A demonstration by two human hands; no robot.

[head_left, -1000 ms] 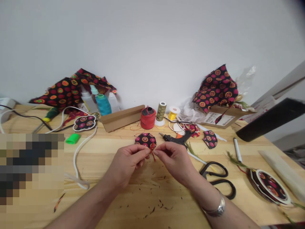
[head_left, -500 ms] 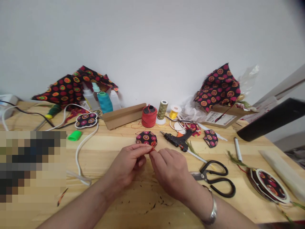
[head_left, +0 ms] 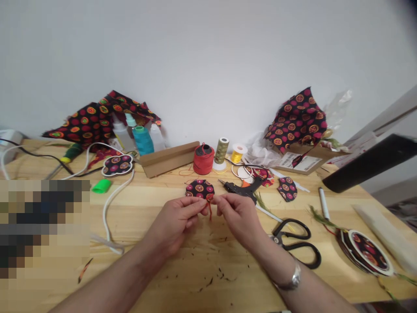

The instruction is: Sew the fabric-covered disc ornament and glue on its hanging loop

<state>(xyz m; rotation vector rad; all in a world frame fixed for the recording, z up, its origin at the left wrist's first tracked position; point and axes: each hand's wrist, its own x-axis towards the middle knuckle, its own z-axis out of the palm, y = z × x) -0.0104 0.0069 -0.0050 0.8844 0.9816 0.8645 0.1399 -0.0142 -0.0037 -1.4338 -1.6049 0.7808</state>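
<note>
Red cord (head_left: 209,211), a short frayed strand, is pinched tight between the fingertips of both hands: left hand (head_left: 176,221) at its nine o'clock, right hand (head_left: 237,215) at three. Just beyond, at twelve, lies a round black fabric disc with red-orange dots (head_left: 200,189). A loosened pinch could let the strand slip free.

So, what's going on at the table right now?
A person works at a wooden table with both bare hands. The left hand and right hand pinch a short red thread between their fingertips, just in front of a round patterned fabric piece. A black glue gun lies right of that piece, scissors nearer the right forearm, and a red spool stands behind.
</note>
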